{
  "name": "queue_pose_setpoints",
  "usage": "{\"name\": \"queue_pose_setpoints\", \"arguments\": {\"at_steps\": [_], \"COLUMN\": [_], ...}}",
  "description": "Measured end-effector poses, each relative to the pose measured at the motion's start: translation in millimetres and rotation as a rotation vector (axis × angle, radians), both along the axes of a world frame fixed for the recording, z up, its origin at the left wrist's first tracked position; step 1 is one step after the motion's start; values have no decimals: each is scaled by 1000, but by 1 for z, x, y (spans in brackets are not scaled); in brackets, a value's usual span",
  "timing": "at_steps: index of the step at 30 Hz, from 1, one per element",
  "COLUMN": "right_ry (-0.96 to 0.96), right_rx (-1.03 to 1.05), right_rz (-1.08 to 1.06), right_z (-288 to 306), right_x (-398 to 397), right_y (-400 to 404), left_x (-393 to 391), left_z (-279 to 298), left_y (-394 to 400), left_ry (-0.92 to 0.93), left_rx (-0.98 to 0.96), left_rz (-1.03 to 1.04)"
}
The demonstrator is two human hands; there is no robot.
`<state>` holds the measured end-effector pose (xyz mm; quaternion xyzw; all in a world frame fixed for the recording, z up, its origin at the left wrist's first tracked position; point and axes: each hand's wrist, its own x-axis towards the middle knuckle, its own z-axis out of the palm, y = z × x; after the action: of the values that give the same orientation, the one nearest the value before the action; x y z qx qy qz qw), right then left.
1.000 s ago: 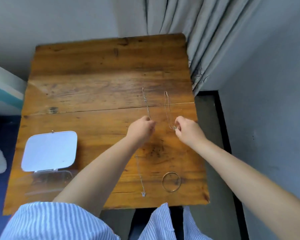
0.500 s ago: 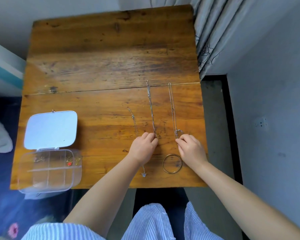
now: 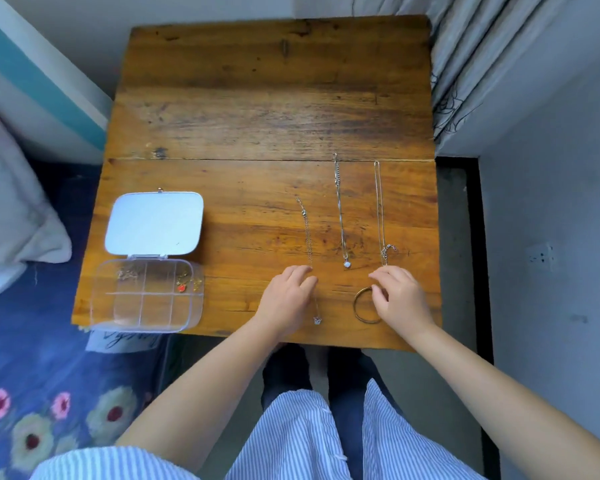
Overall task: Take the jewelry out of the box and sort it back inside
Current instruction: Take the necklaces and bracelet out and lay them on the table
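Head view looks down on a worn wooden desk [image 3: 257, 109] with a seam across its middle. Three thin chains lie stretched in parallel rows: a left chain [image 3: 307, 237] ending in a small butterfly charm [image 3: 317, 320], a middle chain [image 3: 340, 209] with a pale square pendant [image 3: 347, 264], and a right chain [image 3: 379, 209] with a curled clasp end. The left hand [image 3: 286, 299] rests with fingers loosely curled over the left chain's lower stretch, its grip closed on nothing that I can make out. The right hand [image 3: 400, 299] hovers with fingers spread, open, partly covering a gold bangle [image 3: 361, 308]. At the desk's left edge sits a clear plastic box [image 3: 146, 294], lid [image 3: 153, 223] flung back, compartments holding a few small pieces.
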<state>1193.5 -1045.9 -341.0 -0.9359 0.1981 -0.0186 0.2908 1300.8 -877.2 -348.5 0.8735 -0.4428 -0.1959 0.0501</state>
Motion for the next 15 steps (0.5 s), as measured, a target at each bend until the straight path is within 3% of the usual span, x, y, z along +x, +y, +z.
{"name": "queue_pose_setpoints", "arguments": {"at_steps": [4, 8, 15], "right_ry": [-80, -98, 52], "right_rx": [72, 120, 130], "right_rz": [44, 177, 241], "right_z": [13, 20, 18], "right_x": [36, 84, 142], "right_y": [36, 113, 234], "left_x": [28, 63, 122], "left_z": [27, 41, 35], "left_y": [45, 129, 267], "left_ry": [-91, -118, -108], "left_rx": [-82, -74, 12], "left_rz": [3, 180, 399]}}
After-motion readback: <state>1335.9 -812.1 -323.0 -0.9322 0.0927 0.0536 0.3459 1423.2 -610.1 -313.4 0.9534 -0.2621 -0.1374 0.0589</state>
